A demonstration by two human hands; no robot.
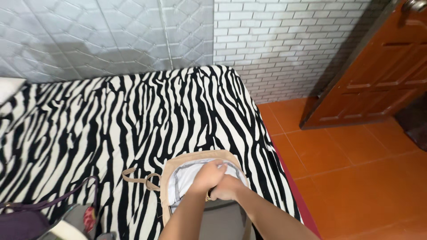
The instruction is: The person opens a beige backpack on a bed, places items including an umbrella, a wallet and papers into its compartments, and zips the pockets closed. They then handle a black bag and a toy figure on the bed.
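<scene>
Left of the tan bag (171, 178) lie a purple strap (66, 193) and other clothes. The bag sits open on the zebra-striped bed (111, 120); white cloth (187, 178) is partly inside. Left hand (208, 174) grips the cloth; right hand (227, 189) closes beside it.

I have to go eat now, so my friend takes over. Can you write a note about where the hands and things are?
Left hand: gripping the folded white cloth at the mouth of the tan bag.
Right hand: beside it, at the bag's opening; its grip is hidden.
The bag lies on the zebra-striped bed, strap trailing to the left.
Done: the cloth is partly inside the bag.
Left: the cloth's upper part remains outside.
</scene>
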